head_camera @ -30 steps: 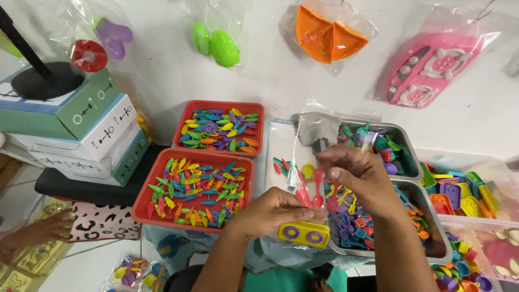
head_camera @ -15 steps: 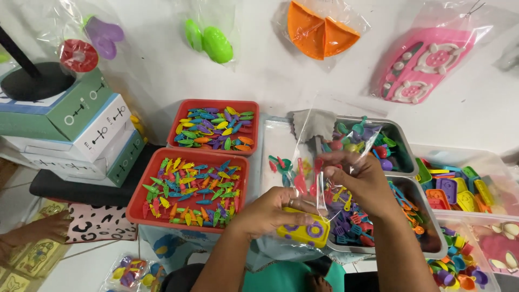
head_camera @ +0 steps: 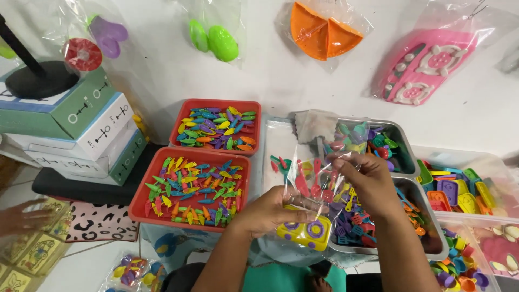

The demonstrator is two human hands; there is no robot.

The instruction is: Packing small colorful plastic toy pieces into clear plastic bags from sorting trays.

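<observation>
Head view: left hand (head_camera: 267,211) grips a yellow toy block (head_camera: 304,233), long axis left-right, inside a clear bag (head_camera: 319,162); right hand (head_camera: 367,176) fingers pinch the bag's upright side above the grey tray (head_camera: 427,254).

- Two red trays (head_camera: 141,201) of small coloured plastic pieces, one behind the other.
- Stacked boxes (head_camera: 81,130), left of the trays.
- Bagged green toy (head_camera: 215,42) on the wall, above the trays.
- Spotted card (head_camera: 94,221), left of the near tray.

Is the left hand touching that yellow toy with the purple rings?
Touching. The head view shows the left hand gripping the yellow toy, fingers lying over its top edge.
</observation>
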